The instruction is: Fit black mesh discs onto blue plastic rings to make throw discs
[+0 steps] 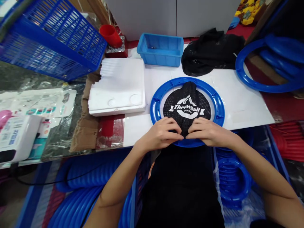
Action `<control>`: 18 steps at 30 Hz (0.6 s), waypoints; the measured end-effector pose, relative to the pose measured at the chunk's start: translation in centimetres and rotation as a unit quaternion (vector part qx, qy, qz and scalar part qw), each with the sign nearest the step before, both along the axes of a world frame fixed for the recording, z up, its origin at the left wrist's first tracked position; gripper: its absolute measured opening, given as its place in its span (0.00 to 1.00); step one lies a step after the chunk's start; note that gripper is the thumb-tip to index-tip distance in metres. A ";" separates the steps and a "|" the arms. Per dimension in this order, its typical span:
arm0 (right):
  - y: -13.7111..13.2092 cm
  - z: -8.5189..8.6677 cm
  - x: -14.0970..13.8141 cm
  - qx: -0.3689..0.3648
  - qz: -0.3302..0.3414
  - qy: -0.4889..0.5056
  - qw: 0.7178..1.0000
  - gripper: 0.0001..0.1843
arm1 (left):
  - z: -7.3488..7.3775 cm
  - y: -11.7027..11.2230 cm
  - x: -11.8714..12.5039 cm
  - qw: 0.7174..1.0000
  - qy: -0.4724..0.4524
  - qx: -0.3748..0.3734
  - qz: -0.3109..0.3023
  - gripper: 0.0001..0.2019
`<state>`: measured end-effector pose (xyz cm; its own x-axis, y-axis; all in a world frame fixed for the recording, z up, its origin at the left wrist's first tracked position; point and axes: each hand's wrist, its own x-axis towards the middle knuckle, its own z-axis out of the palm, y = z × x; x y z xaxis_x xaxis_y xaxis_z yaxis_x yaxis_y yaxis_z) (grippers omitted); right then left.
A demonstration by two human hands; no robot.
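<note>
A blue plastic ring [218, 109] lies on the white tabletop near its front edge. Inside it sits a round black mesh net [190, 91] with a white "ThrowBall" print. My left hand [163, 133] pinches the near left edge of the net, beside the ring's near rim. From the other side, my right hand [206, 130] pinches the net's near right edge, its fingertips almost meeting those of the left. The far end of the net is bunched near the ring's far rim. My fingers hide part of the near rim.
White foam block [118, 84] lies to the left, with a light blue bin [160, 50] behind. More black mesh [211, 52] is heaped at the back right, near other blue rings [241, 71]. A blue basket [64, 41] stands at upper left. Stacked blue rings [232, 177] sit below the table.
</note>
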<state>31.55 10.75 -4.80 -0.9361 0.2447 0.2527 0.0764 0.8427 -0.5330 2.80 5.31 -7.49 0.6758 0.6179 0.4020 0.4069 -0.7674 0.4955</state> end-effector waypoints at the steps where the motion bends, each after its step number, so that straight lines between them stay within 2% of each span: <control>1: 0.0 0.0 0.0 0.000 0.002 0.000 1.000 0.25 | 0.0 0.0 0.0 1.000 0.001 0.000 -0.003 0.11; 8: 0.1 0.0 0.0 -0.012 0.002 -0.006 1.000 0.21 | 0.0 0.1 0.0 1.000 0.009 -0.026 -0.003 0.11; 12: -0.2 0.1 -0.3 0.013 -0.003 -0.035 0.999 0.23 | 0.1 -0.1 0.2 0.999 0.022 -0.028 0.001 0.11; 15: -0.7 0.8 -0.1 0.037 -0.002 -0.068 0.997 0.22 | 0.7 -0.4 0.3 0.999 0.000 -0.044 0.004 0.08; 18: -0.6 2.0 0.7 -0.002 0.000 -0.074 0.997 0.20 | 2.1 -0.3 0.4 0.994 -0.074 -0.080 0.020 0.10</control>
<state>32.26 10.12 -2.85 -0.9632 0.2445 0.1111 0.1535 0.8407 -0.5193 3.25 5.04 -5.39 0.5906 0.7071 0.3888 0.3491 -0.6583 0.6670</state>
